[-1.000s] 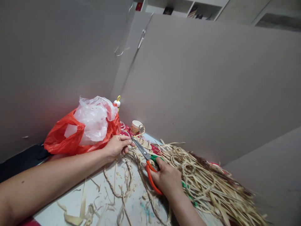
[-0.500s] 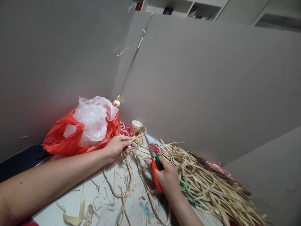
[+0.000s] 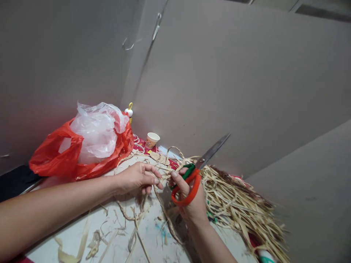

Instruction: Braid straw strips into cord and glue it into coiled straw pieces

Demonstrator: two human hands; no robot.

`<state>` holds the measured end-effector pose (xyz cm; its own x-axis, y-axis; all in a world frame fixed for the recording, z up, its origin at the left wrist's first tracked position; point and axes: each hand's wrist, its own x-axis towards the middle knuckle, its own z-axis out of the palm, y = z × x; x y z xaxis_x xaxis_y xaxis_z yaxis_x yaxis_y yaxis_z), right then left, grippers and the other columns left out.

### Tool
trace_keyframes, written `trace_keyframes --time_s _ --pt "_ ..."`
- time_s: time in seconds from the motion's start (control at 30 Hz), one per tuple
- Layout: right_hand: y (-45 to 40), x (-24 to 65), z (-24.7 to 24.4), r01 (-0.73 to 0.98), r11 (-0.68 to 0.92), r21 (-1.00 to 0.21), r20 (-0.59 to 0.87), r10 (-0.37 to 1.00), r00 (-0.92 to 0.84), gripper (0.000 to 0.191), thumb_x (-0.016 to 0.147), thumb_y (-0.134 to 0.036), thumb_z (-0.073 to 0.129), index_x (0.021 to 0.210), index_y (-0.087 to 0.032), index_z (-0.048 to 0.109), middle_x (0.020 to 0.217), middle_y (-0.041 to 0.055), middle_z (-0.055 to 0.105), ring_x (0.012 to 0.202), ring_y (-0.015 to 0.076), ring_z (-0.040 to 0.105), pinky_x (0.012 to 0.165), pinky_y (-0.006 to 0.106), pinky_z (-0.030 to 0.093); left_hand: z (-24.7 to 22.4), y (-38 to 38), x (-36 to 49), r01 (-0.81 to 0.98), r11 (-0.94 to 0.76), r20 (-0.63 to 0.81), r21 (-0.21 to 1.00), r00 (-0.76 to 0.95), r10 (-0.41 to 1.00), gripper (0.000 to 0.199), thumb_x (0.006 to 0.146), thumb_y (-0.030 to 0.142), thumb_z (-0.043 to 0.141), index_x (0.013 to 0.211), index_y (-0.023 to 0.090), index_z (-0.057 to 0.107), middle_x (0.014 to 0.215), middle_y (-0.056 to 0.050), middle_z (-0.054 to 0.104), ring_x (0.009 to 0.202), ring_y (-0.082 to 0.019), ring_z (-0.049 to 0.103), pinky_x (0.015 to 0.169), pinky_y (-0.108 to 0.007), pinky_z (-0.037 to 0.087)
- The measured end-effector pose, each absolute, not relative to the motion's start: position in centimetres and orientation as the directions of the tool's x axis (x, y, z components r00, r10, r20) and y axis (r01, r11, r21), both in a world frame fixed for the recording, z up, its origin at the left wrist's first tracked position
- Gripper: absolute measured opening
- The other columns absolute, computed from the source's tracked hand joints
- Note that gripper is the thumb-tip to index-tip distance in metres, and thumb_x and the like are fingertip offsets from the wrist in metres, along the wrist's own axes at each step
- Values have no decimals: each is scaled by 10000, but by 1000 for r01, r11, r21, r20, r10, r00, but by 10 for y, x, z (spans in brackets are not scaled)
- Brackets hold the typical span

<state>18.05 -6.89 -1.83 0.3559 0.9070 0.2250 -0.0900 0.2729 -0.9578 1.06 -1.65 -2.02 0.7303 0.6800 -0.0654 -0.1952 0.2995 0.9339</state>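
My right hand (image 3: 190, 197) is closed round scissors (image 3: 211, 151) with one orange and one green handle. Their blades lie together, pointing up and away to the right. The thumb and fingertips of that hand also meet a braided straw cord (image 3: 164, 204). Facing it, my left hand (image 3: 141, 179) has its fingers curled in a pinch at the same cord. Part of the cord hangs down over the white tabletop (image 3: 109, 212), and a loop of it rises behind my right fingertips.
A large bundle of dry straw strips (image 3: 236, 204) lies on the right. A red plastic bag (image 3: 57, 149) with a clear bag (image 3: 94, 135) stands at the left. A paper cup (image 3: 152, 140) is at the back near the grey wall (image 3: 233, 80). Straw scraps (image 3: 94, 244) litter the front.
The scissors have swung from pointing up-left at the cord to pointing up-right, away from it. My right fingertips have come to the cord beside my left hand. The view has shifted slightly.
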Motion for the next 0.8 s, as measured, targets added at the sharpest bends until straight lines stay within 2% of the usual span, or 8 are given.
trace_keyframes --time_s 0.2,0.37,0.43,0.57,0.7,0.8 --pt "-67 189 -15 19 313 -949 287 842 456 348 695 -353 781 852 -210 505 655 -51 609 546 108 564 539 221 432 -21 -13 11 -173 274 -70 946 716 695 228 714 298 720 807 140 585 704 -63 710 413 -57 519 417 -179 375" --pt "-68 188 -15 94 324 -941 328 812 483 340 706 -361 773 845 -204 505 648 -49 585 549 113 562 516 220 425 -15 -15 9 -124 192 -46 974 717 696 207 712 305 709 766 150 583 650 -31 697 351 -27 389 373 -181 227" --pt "-69 189 -15 104 327 -939 335 813 476 341 710 -367 769 853 -204 506 650 -48 584 551 115 566 517 220 432 -13 -17 8 -124 195 -42 973 735 677 217 722 328 704 797 144 616 618 -14 685 350 -20 330 380 -190 192" --pt "-69 188 -14 105 280 -954 297 851 433 361 699 -391 776 860 -209 509 650 -53 596 531 114 567 528 226 453 -12 -20 8 -110 184 -38 977 757 653 285 744 371 696 882 121 676 548 8 645 365 -25 320 391 -198 184" --pt "-67 189 -15 132 200 -971 236 892 385 390 700 -491 741 861 -213 520 686 -28 630 509 117 555 491 230 443 -15 -14 10 -200 230 -41 952 665 746 240 736 333 703 844 124 656 557 8 644 327 -17 326 369 -197 161" --pt "-63 198 -18 353 184 -918 302 900 316 367 771 -560 626 808 -210 525 620 -26 595 483 129 518 462 239 400 -17 -5 10 -327 229 -29 917 519 854 220 717 292 715 832 118 643 567 -5 647 306 -14 344 357 -191 126"
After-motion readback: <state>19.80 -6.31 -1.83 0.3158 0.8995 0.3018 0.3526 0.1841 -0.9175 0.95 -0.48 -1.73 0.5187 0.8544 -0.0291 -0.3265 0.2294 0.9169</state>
